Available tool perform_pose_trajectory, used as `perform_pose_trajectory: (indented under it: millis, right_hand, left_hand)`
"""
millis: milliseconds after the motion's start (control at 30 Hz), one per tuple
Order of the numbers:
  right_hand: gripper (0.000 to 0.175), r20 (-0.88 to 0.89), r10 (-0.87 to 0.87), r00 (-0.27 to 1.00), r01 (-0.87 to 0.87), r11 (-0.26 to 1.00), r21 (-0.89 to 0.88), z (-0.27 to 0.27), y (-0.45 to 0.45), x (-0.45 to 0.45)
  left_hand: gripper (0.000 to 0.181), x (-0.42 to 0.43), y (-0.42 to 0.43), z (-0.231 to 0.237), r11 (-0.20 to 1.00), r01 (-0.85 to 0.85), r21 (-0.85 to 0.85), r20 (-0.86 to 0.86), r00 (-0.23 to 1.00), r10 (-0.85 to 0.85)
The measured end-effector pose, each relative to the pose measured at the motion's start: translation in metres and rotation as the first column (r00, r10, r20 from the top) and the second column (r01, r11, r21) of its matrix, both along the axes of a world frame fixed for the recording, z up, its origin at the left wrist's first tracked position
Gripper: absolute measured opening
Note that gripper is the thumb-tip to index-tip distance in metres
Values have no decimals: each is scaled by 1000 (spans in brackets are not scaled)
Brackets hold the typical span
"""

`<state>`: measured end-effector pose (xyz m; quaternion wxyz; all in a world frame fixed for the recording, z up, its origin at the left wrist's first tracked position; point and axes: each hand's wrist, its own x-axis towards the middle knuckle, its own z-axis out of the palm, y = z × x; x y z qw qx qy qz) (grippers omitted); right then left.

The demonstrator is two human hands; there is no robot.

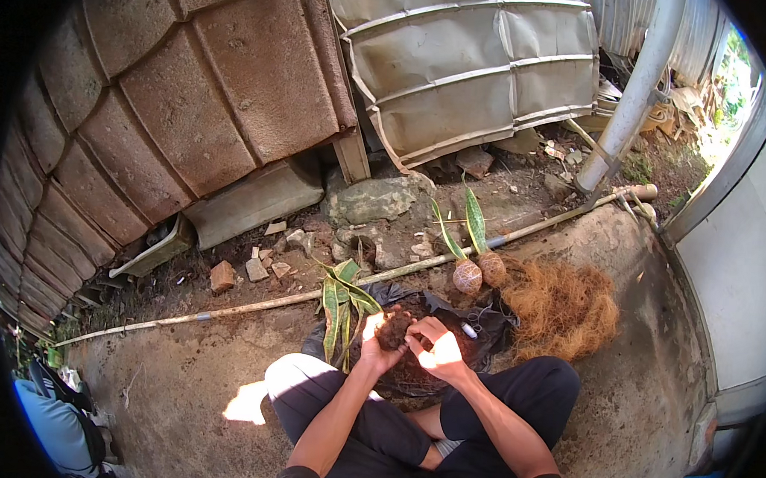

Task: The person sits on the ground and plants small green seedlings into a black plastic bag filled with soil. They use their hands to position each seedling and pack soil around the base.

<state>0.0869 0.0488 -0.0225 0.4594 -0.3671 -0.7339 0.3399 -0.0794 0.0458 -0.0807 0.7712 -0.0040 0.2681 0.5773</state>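
Observation:
My left hand (378,351) cups a dark clump of soil (394,329) above a black plastic sheet (502,331) with loose soil on it. Against the clump's right side are the fingers of my right hand (439,351); whether they pinch anything is too small to tell. Variegated snake plant leaves (334,307) lie just left of my left hand; whether they join the clump is hidden. Beyond the sheet sit two string-wrapped root balls, one at the front (467,277) and one behind (492,268), each with an upright leaf. A small white spool or bottle (469,330) rests on the sheet.
Brown coconut fibre (563,308) is heaped at the right. A long bamboo pole (258,304) crosses the ground beyond the sheet. Past it are broken bricks (222,277), stones and a large rock (381,200). A grey post (632,102) slants at the upper right.

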Motion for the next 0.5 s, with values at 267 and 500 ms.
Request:
perform_pose_trajectory:
  millis: [267,500]
  right_hand:
    - [9,-162,-13,987,-32,963,-269,2,-6,2]
    - [16,52,23,998,-6,953,-302,-10,-6,5]
  left_hand:
    - [38,-1,4,18,987,-142,-82,130,980,151]
    - [35,-3,6,10,981,-183,-58,121,975,188]
